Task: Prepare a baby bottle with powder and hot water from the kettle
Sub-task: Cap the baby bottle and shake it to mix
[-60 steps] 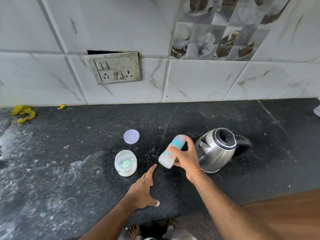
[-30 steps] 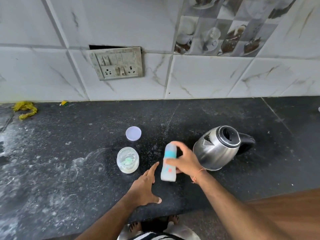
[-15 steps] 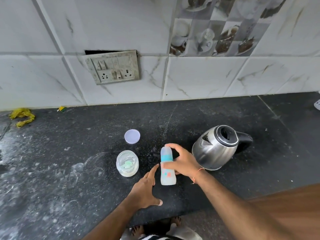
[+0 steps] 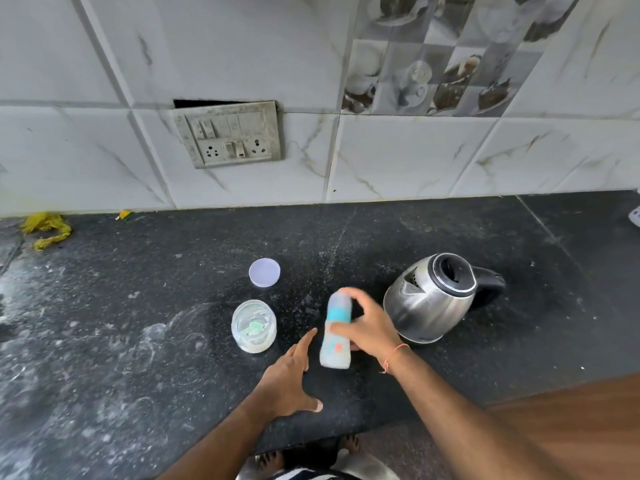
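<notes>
A capped baby bottle (image 4: 335, 332) with a blue collar is blurred with motion and nearly upright over the black counter (image 4: 138, 358). My right hand (image 4: 369, 327) grips it round the middle. My left hand (image 4: 291, 379) rests flat on the counter just left of the bottle, fingers straight. An open clear powder jar (image 4: 254, 325) with a green scoop inside stands to the left. Its pale lid (image 4: 264, 272) lies behind it. The steel kettle (image 4: 433, 299) with a black handle stands just right of my right hand.
A switch and socket plate (image 4: 230, 138) is on the tiled wall. Yellow scraps (image 4: 46, 228) lie at the back left of the counter. The counter's front edge runs below my arms, with a wooden floor (image 4: 571, 427) at right. White powder smears cover the left of the counter.
My right hand has shaken the bottle, tipping it from slanted to nearly upright and back a little. My left hand has stayed on the counter.
</notes>
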`<state>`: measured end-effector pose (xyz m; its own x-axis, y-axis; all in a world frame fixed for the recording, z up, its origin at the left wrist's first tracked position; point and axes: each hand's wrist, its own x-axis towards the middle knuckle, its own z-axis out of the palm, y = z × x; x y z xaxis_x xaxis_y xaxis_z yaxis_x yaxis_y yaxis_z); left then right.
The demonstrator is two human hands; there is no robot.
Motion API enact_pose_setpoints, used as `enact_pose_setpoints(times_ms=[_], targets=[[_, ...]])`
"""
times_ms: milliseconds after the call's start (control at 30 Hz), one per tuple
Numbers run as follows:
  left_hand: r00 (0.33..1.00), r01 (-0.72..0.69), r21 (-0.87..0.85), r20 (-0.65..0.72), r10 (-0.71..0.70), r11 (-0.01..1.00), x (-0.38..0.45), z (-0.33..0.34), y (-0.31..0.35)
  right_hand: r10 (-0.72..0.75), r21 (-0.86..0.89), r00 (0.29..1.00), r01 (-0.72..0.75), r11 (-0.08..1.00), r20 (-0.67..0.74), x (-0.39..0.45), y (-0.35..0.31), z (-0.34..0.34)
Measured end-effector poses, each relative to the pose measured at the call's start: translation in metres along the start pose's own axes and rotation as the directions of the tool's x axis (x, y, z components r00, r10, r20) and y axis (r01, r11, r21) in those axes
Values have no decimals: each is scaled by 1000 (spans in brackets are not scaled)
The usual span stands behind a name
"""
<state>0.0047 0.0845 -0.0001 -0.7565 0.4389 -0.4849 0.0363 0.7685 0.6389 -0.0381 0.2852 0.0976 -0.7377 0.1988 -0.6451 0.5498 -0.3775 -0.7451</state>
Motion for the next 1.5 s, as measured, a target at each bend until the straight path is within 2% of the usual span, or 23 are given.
enact_pose_setpoints(times_ms=[33,67,133,167,200,300,433,533,633,667,767,800,867,900,967,1000,1100,1133,1233,1300,1367,1467,1500], targets=[[1000,-2,-2,3,2,1000,0,0,2,-142,-59,989,139,988,-44,0,1,-3],[1000,1,-11,4,-1,1000,0,0,2,-175,-54,981,171,984,-79,2,3,-6],[1000,6,-26,-5,-7,1000,0,1,1,-72,64,997,75,995,-41,5,-3,-4],[1000,6,-23,-8,-7,1000,0,1,0,36,114,999,-34,993,-13,4,-4,-2],[1000,5,-14,-5,-5,1000,0,1,-2,86,86,996,-86,993,7,2,-5,-1],[1000,-3,-5,-7,3,1000,1,2,2,-150,-48,988,147,988,-47,0,0,-6],[1000,1,-18,-7,-2,1000,1,1,-2,72,39,997,-74,997,36,-1,-1,4],[1000,-6,-8,-11,6,1000,2,0,1,-158,-70,986,154,986,-49,-1,4,0],[1000,3,-23,-20,-3,1000,1,2,-3,58,81,998,-58,995,-1,4,0,4],[1000,0,-17,-16,0,1000,1,2,-3,99,71,995,-100,992,19,3,-1,3],[1000,-10,-11,-6,10,1000,1,1,-1,-125,-8,990,125,992,-61,3,2,-2],[1000,-3,-19,-7,3,1000,2,2,0,-95,28,994,97,995,-53,4,0,-1],[1000,4,-21,-16,-5,1000,0,1,-2,76,135,997,-77,988,11,6,0,4],[1000,1,-18,-15,-1,1000,0,1,-3,107,118,994,-109,987,18,7,0,3],[1000,-8,-11,-8,8,1000,0,1,0,-96,15,995,96,995,-34,4,3,2],[1000,-8,-15,-11,8,1000,-1,1,1,-141,7,988,142,990,-56,4,3,0],[1000,-1,-30,-15,0,1000,-1,1,-1,87,131,996,-91,987,31,8,-2,4],[1000,0,-25,-11,0,1000,-1,0,-2,106,111,994,-110,988,41,5,-3,5],[1000,-2,-20,-3,2,1000,-2,0,1,-151,44,987,154,987,-62,7,-3,1],[1000,7,-28,-3,-7,1000,-1,1,-1,-25,139,1000,26,990,-12,10,-5,3],[1000,3,-25,6,-3,1000,-1,0,-2,85,131,996,-89,987,33,8,-5,7],[1000,-3,-40,21,4,999,1,-1,2,-191,-47,980,189,981,-46,2,-1,3],[1000,2,-49,16,-1,999,0,-1,2,-164,-12,985,163,986,-46,3,-1,5]])
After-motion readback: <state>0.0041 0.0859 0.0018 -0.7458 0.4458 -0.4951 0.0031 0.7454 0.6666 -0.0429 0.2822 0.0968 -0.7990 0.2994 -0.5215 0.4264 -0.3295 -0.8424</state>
